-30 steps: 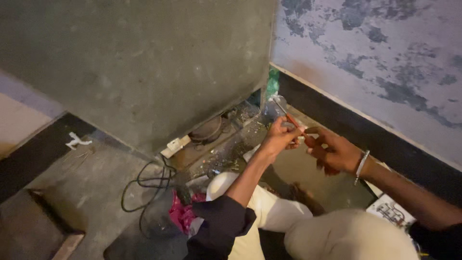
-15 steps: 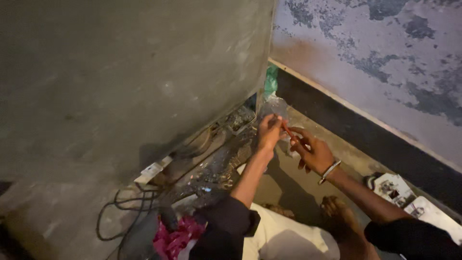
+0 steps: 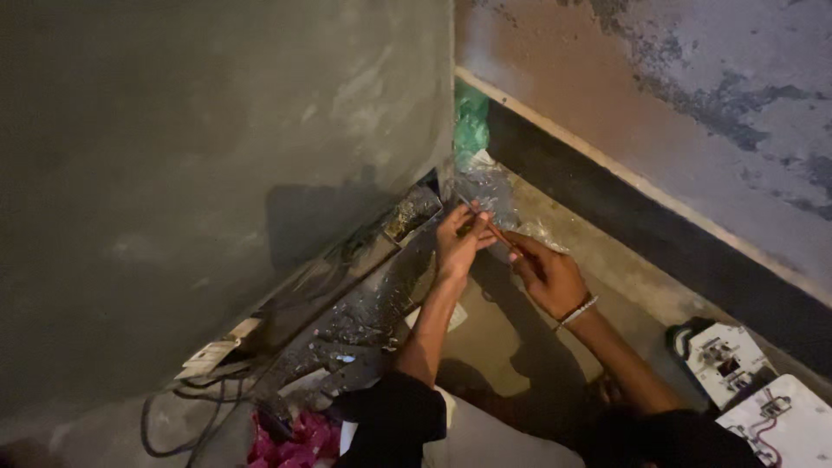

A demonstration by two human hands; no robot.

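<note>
Head view: left hand (image 3: 458, 243) and right hand (image 3: 546, 276) pinch a thin reddish-brown rod (image 3: 496, 234) between fingertips, just above crinkled clear plastic (image 3: 490, 189) by the rough grey wall (image 3: 217, 156).

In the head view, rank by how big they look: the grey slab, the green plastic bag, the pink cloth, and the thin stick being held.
1. grey slab
2. pink cloth, cut off at the frame edge
3. green plastic bag, close to the cloth and farther off, so unsure
4. thin stick
</note>
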